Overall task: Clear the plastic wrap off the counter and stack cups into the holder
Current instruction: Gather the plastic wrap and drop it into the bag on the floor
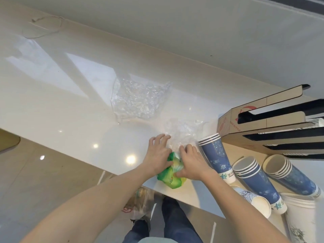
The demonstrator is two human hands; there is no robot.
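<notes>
Near the front edge of the white counter [73,109], my left hand [158,154] and my right hand [192,163] both press on a crumpled clear plastic wrap [182,132] with a green and yellow printed end [171,178]. A second clear plastic wrap [138,99] lies flat farther back, untouched. Three stacks of blue paper cups lie on their sides to the right: one [217,155], another [257,181], a third [294,178]. The cardboard and black cup holder [263,120] stands at the right.
A white cup stack [298,218] and a loose white patterned cup [254,201] lie at the front right. On the floor below the counter edge sits a plastic bag [140,202] by my legs. A thin cord loop [43,27] lies far back left.
</notes>
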